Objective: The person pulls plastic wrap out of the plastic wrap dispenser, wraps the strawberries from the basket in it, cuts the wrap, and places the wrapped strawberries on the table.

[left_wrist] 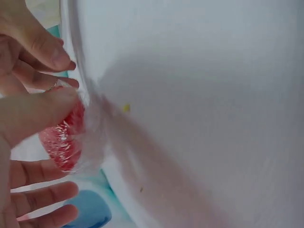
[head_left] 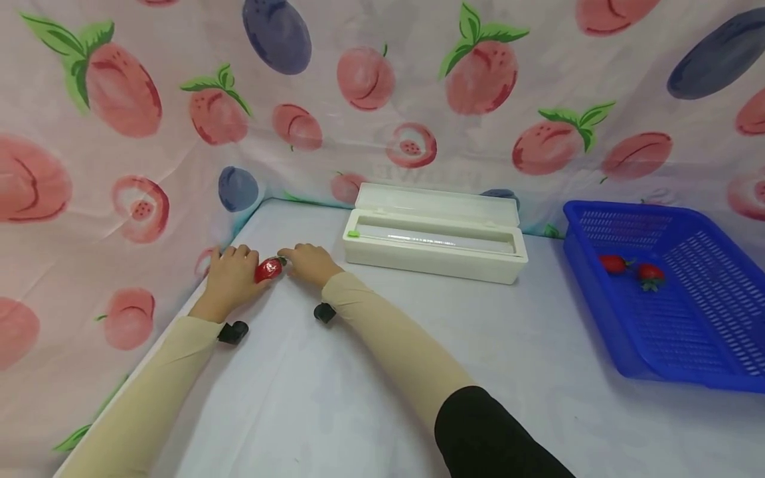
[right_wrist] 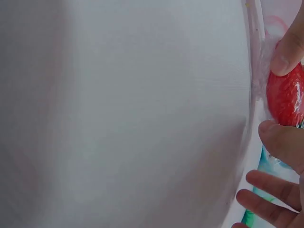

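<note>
From where I stand, the strawberry is a deep, glossy red, tapering to a rounded tip, with its green leaves turned toward the person's right hand. Clear film covers it, creased and catching small white glints, tight over the red flesh in places and sticking out beyond one side as a loose, cloudy flap (a bit like a sweet in its wrapper). It is over the far left part of the white table, left of a long white box with its lid up; whether it touches the surface I cannot tell. The left hand pinches the wrapped fruit, thumb laid across the front, the outer fingers stretched out and apart. The right hand is at the leafy end, thumb close to the fruit and outer fingers spread; whether it pinches the film I cannot make out. Well off to the right, a blue basket holds two bare strawberries, red with green tops.
</note>
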Available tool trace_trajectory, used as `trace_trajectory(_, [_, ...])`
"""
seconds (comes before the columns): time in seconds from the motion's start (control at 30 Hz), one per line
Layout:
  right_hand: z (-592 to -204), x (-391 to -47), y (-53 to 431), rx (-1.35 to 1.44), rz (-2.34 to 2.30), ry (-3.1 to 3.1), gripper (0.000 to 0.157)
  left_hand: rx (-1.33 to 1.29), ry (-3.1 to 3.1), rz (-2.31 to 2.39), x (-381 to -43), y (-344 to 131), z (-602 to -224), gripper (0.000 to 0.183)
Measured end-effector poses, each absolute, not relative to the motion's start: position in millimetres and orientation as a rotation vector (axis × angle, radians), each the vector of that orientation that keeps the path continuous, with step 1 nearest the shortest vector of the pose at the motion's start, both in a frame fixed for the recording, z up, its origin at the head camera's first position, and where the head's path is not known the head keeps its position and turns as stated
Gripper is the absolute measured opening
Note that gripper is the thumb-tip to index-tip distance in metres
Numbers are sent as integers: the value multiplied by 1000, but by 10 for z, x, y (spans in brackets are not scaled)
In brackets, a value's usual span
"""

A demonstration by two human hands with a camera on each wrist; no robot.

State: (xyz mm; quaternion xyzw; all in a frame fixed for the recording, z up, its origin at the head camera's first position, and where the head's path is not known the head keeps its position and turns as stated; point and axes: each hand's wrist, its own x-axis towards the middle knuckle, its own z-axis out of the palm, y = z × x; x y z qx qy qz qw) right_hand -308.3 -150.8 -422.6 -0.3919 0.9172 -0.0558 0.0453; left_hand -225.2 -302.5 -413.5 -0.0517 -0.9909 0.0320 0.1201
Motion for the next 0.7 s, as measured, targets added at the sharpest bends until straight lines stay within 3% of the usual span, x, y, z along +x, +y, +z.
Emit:
trace_trajectory(0.4, [-4297, -3187, -1453, -1011, -219, 2854, 39, -100, -2940, -80, -2523, -2991, -4217, 47])
trace_trajectory(0.7, [-4322, -3272, -1422, -922, -373, 2866, 62, -35, -2984, -157, -2691, -2961, -4220, 44])
